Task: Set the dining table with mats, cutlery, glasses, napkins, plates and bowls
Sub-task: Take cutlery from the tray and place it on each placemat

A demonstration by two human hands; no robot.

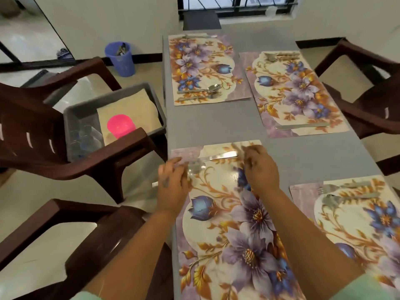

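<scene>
Near-left mat: work area at this moment. Left hand is over the mat's far-left corner, fingers curled round a clear glass, which is blurred; whether it rests on the mat or is just above it, cannot tell. Right hand is at the mat's far edge, fingers bunched; something pale and blurred shows at the fingertips, so whether it pinches an item, cannot tell. A knife lies along the far edge between the two hands.

Progress, judged from layout:
- Mats: done. 4 on the grey table, 2 per side.
- Cutlery: laid on all 4 mats. Far-left mat has spoon + fork near its near edge, 1 more piece at its far edge. Far-right mat has a knife at its near edge, pieces at its far edge. Near-right mat has approx. 2–3 pieces at its far edge; exact count unclear.
- Glasses: step in hand, 1 at the table, 0 on the other 3 mats.
- Napkins, plates, bowls: none on the table yet.

Supply: grey tub on the brown chair beside the table. Holds 1 pink cup, a beige cloth and several clear glasses, no. not countable. A blue bin on the floor holds more utensils. Est. under half complete.
</scene>
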